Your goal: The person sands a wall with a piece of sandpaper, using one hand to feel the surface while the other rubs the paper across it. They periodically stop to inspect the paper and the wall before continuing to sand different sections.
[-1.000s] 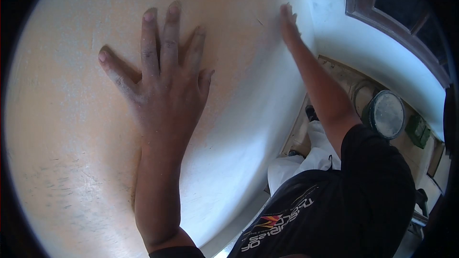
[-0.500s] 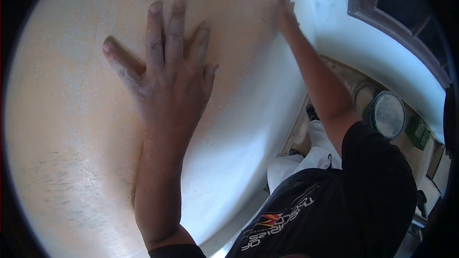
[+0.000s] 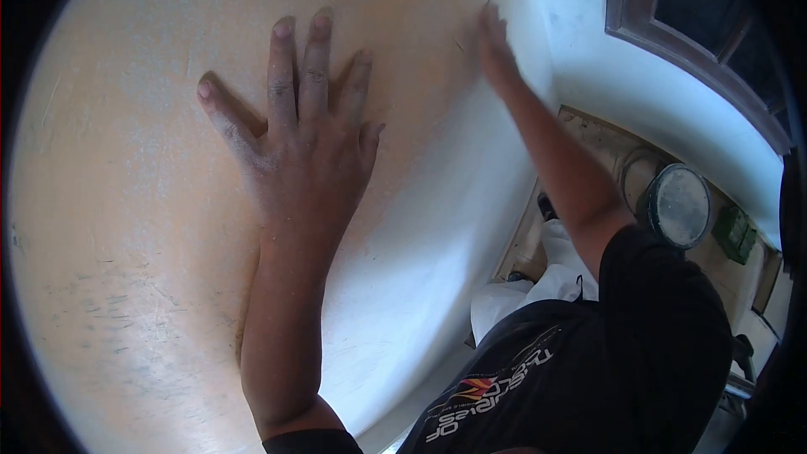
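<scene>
Across the pale wall (image 3: 151,202), patched with orange-beige, the person's left hand (image 3: 311,160) lies flat and wide, back toward me, fingers fanned out and dusted whitish. Farther along to the right, the right hand (image 3: 498,46) is set edge-on against the same wall, close to the corner, slightly blurred, fingers stretched out; I can't tell whether anything sits under either palm. Short dark scuffs (image 3: 109,311) mark the wall left of the left forearm. Over to the far right I see a brown window frame (image 3: 624,0), and below it on the floor (image 3: 593,130) a round bucket (image 3: 683,206) with a whitish top, just beside a green box (image 3: 735,234)
</scene>
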`<action>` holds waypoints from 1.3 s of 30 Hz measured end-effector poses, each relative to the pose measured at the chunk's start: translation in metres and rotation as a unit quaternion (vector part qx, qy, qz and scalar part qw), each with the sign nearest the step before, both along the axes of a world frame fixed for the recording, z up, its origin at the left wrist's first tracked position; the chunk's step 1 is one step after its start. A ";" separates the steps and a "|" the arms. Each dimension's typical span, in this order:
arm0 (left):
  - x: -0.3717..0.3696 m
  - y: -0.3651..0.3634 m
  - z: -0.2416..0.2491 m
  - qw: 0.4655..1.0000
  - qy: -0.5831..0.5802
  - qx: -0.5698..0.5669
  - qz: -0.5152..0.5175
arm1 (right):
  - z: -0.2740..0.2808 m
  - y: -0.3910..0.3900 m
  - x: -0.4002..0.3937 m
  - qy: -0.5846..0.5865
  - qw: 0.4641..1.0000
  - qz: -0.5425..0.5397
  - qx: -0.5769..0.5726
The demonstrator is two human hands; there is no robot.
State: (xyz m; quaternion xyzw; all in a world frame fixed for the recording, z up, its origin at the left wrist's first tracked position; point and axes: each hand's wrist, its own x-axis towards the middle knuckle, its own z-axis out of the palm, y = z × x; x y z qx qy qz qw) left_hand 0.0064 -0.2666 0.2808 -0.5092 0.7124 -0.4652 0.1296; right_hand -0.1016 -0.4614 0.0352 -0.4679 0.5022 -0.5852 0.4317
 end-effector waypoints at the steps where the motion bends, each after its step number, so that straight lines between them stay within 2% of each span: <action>1: 0.000 0.001 0.000 1.000 0.007 0.005 0.002 | 0.000 0.036 0.014 0.082 0.996 0.007 -0.020; 4: 0.002 0.001 -0.001 1.000 0.011 0.007 0.003 | 0.002 0.152 0.034 0.179 0.967 0.128 -0.130; 5: 0.002 0.000 -0.002 1.000 0.009 0.005 0.001 | 0.009 0.166 0.035 0.157 0.969 0.142 -0.130; 7: 0.000 -0.002 -0.001 1.000 0.006 0.006 0.003 | 0.008 0.141 0.033 0.144 0.974 0.118 -0.126; 9: 0.000 0.001 -0.001 1.000 0.003 0.010 0.009 | 0.020 0.082 0.021 0.092 0.992 0.051 -0.075; 11: 0.001 0.000 -0.001 1.000 0.000 0.007 0.004 | 0.021 0.014 0.003 -0.025 0.999 0.022 -0.040; 13: -0.001 0.001 0.000 1.000 0.004 0.007 0.004 | 0.036 0.010 -0.002 -0.009 0.999 0.022 -0.030; 14: -0.002 0.001 0.001 1.000 0.007 0.011 0.004 | 0.042 0.010 -0.001 0.006 1.000 0.022 -0.015; 16: 0.000 0.000 0.000 1.000 0.006 0.008 0.005 | 0.051 0.077 0.027 0.132 0.986 0.021 -0.099; 19: 0.000 0.000 -0.001 1.000 0.000 0.005 0.007 | 0.049 0.179 0.041 0.240 0.936 0.160 -0.204; 21: 0.000 -0.001 -0.001 1.000 -0.004 0.002 0.007 | 0.044 0.183 0.040 0.287 0.918 0.148 -0.232; 23: 0.001 0.001 -0.001 1.000 0.001 0.007 0.008 | 0.058 0.143 0.028 0.282 0.940 0.118 -0.153; 25: 0.001 0.001 -0.001 1.000 0.005 0.009 0.005 | 0.067 0.083 0.014 0.151 0.981 0.062 -0.106; 26: 0.000 0.001 -0.001 1.000 0.011 0.008 0.002 | 0.073 0.064 0.007 0.153 0.980 0.061 -0.109; 28: 0.000 0.001 0.000 1.000 0.017 0.007 -0.003 | 0.086 0.044 -0.003 0.077 0.993 0.039 -0.076; 29: 0.000 0.001 0.000 1.000 0.020 0.009 -0.007 | 0.084 0.053 0.002 0.078 0.993 0.037 -0.078; 31: 0.000 0.000 -0.001 1.000 0.010 0.001 -0.008 | 0.078 0.109 0.028 0.205 0.963 0.045 -0.169; 33: 0.002 0.000 -0.002 1.000 -0.004 -0.005 -0.009 | 0.048 0.176 0.045 0.255 0.925 0.131 -0.249; 35: 0.005 -0.004 -0.004 0.998 -0.008 -0.029 -0.057 | 0.035 0.212 0.045 0.247 0.902 0.212 -0.283; 37: 0.006 -0.006 -0.004 0.997 -0.003 -0.031 -0.067 | 0.035 0.192 0.043 0.299 0.892 0.161 -0.297; 39: 0.007 -0.004 -0.005 0.997 0.002 -0.027 -0.074 | 0.057 0.142 0.035 0.232 0.934 0.086 -0.258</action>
